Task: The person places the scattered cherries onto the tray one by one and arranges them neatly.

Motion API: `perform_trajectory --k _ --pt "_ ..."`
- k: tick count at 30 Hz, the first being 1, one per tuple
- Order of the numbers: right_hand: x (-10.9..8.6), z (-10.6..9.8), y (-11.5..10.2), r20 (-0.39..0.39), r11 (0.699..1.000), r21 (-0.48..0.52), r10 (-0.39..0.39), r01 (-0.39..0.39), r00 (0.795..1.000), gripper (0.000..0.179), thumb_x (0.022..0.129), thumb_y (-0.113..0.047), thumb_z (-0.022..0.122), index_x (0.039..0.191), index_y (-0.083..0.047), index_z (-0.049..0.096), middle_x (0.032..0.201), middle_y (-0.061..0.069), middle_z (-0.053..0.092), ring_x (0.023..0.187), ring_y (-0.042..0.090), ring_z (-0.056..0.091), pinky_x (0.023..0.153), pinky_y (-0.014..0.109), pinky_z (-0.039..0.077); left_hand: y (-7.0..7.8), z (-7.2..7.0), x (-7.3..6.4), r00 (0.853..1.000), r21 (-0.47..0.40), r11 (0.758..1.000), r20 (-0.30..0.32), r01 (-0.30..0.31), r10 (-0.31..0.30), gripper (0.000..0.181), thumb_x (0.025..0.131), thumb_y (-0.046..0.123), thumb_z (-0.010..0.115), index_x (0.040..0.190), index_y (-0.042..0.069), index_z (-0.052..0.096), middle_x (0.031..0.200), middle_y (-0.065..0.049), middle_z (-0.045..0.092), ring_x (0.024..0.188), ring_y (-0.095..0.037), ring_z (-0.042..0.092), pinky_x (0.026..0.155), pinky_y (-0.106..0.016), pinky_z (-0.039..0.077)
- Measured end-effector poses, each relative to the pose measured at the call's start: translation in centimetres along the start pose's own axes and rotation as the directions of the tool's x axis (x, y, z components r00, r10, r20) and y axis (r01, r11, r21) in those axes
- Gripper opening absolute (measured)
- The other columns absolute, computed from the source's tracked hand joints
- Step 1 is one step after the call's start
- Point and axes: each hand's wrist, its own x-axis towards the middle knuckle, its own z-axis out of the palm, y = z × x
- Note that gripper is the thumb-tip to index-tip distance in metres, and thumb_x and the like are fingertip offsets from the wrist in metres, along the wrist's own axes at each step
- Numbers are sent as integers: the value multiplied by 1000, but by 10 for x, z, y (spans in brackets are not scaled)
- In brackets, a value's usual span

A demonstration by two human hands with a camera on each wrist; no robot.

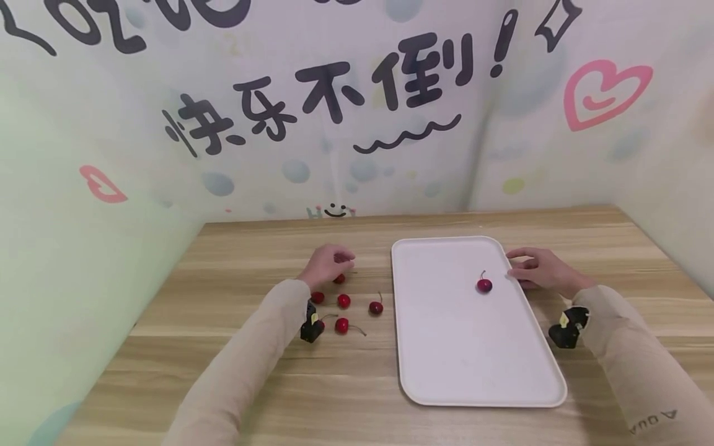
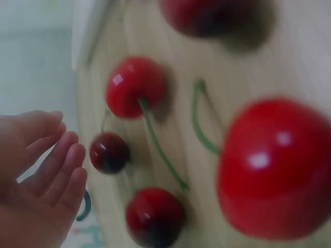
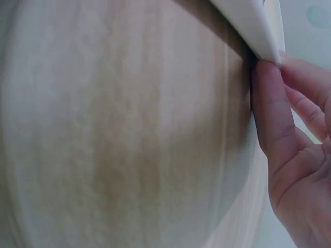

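Note:
My left hand [image 1: 329, 265] hovers over a loose group of cherries at the left of the table. Its fingers are loosely bent, and nothing shows between thumb and fingers in the left wrist view. A dark cherry [image 2: 109, 153] lies just past the fingertips, with a bright red cherry [image 2: 136, 87] beside it. On the right, my right hand [image 1: 543, 271] pinches the rim of a white tray [image 1: 446, 347] by its right long side, thumb against the edge [image 3: 269, 49]. One dark red cherry [image 1: 484, 285], stem up, sits on the tray near that hand.
Between left forearm and tray lie several stemmed cherries, among them a dark one [image 1: 376, 307] close to the tray's left edge and a red one [image 1: 342, 325] nearer me. A printed cloth wall [image 1: 334, 167] rises behind the wooden table [image 1: 312, 396].

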Motion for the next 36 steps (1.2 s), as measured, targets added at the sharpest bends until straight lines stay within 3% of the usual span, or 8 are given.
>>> perform_trajectory --k 7,12,22,36 --pt "-1 1 0 1 1000 -10 5 -5 1000 55 84 -13 60 126 11 33 102 29 54 82 23 61 73 36 49 -10 2 2 997 5 998 44 70 -70 21 84 11 59 102 1 63 98 -9 60 91 -21 55 76 -30 46" --pt "-1 0 1 -4 999 -34 14 -14 1000 55 84 -14 60 126 10 34 100 25 56 81 23 61 73 36 49 -11 6 6 994 30 997 85 68 -70 22 83 11 61 103 1 64 97 -8 62 89 -20 56 75 -29 46" --pt "-1 0 1 0 999 -41 20 -20 1000 57 84 -17 60 128 9 33 102 25 55 82 24 61 74 37 49 -11 11 6 990 38 996 108 85 -89 21 82 12 62 101 3 64 89 -6 62 79 -16 55 70 -27 45" --pt "0 1 2 -4 999 -40 22 -22 1000 58 84 -18 61 128 8 34 104 25 54 83 23 61 75 36 48 -12 11 5 994 55 995 66 87 -90 14 83 10 61 94 4 67 84 -6 63 71 -14 53 64 -24 45"
